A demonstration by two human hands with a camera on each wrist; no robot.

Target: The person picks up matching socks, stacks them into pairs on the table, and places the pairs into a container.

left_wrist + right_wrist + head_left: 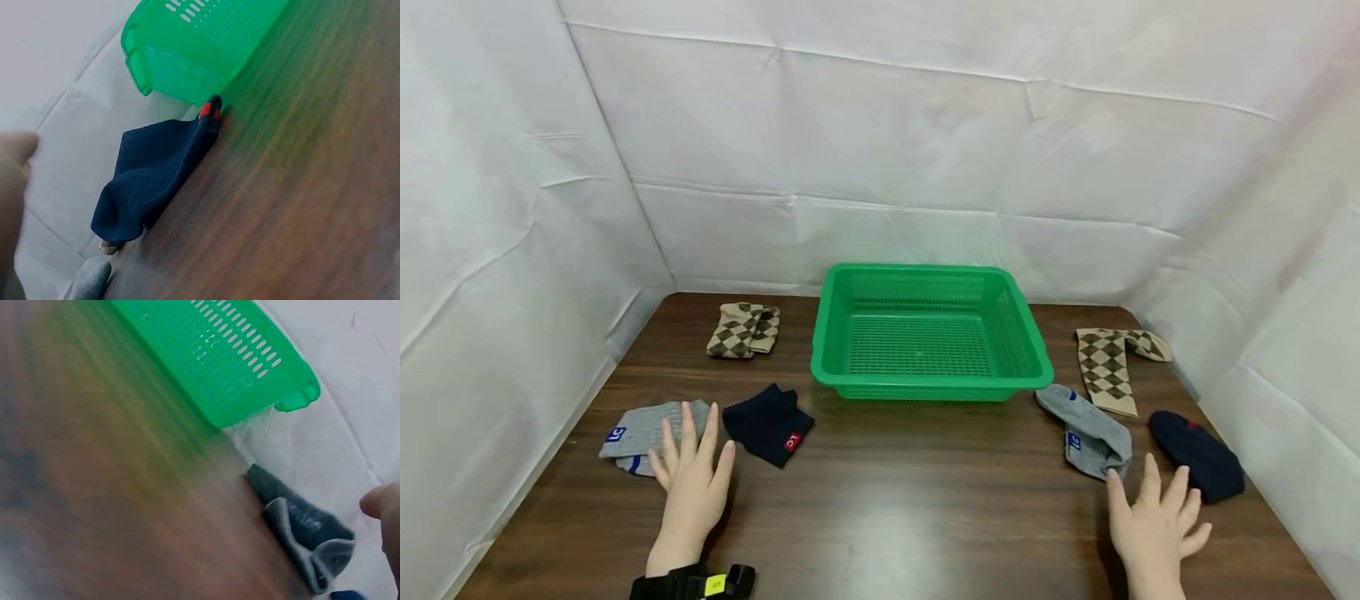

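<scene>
My left hand (691, 492) hovers with spread fingers near a grey sock (643, 433) and a folded navy sock (769, 423) with a red label. In the left wrist view that navy sock (156, 169) lies beyond part of the hand. On the other side, my right hand (1152, 525) has its fingers spread close to a grey sock (1093, 433) and a dark navy sock (1197, 454). Only a fingertip (375, 503) shows beside the grey sock (306, 531) in the right wrist view. Neither hand holds anything; whether fingertips touch the socks is unclear.
A green plastic basket (932, 392) stands at the back middle of the brown wooden table (887, 500), with nothing in it. Checkered socks lie further back, one folded at left (743, 330) and one bent at right (1107, 367). White sheeting (880, 150) encloses the back and sides.
</scene>
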